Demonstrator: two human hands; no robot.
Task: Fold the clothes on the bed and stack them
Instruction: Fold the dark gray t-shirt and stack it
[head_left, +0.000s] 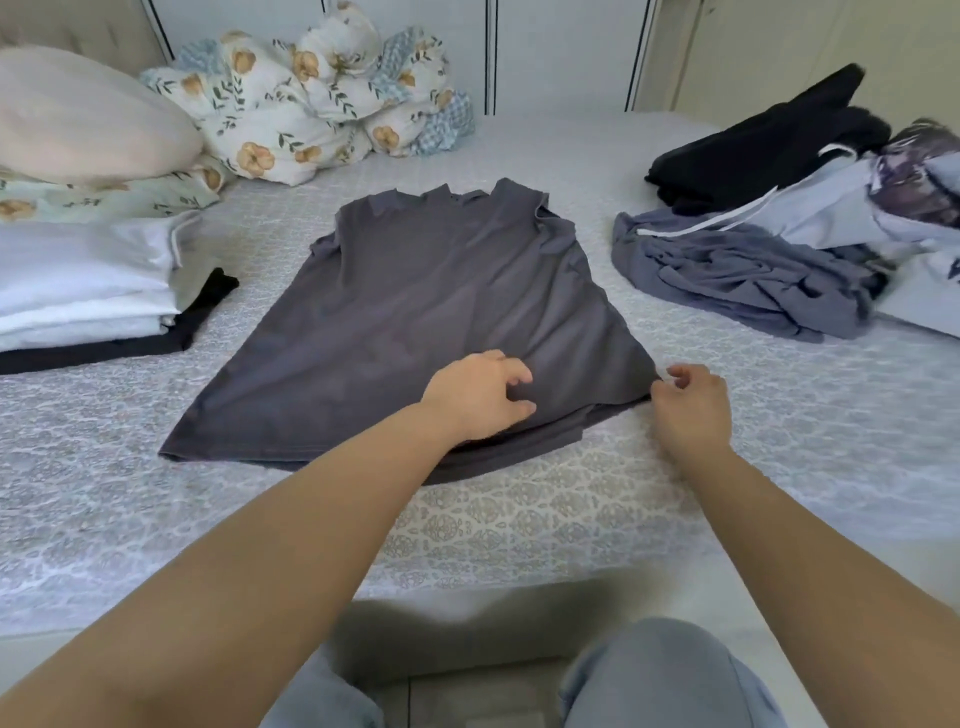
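Here, a dark grey short-sleeved shirt (415, 312) lies spread flat in the middle of the bed covered in a pale patterned sheet (519, 525), collar end far from the person, hem near. Its right sleeve appears folded in over the body, though the creases there are hard to read.

The left hand (475, 397) rests on the shirt near the hem, fingers curled and bunching a bit of the cloth between thumb and fingers. The right hand (691, 402) sits at the shirt's near right corner, fingers bent, thumb and forefinger seeming to pinch the very edge of the fabric; the contact point is small and partly hidden by the fingers themselves.

To the left, a stack of folded white and black clothes (88, 296) is cut off by the frame edge, so its full extent cannot be seen. Behind it lie a cream pillow (88, 114) and a bundled floral quilt (322, 93).

To the right, well apart from the shirt, is a heap of unfolded clothes (810, 228): a crumpled blue-grey garment in front, black ones behind, pale and printed pieces running out of view. How many items it holds cannot be told.

At the bottom, the person's knees in grey-blue trousers (670, 675) show, partly cropped.
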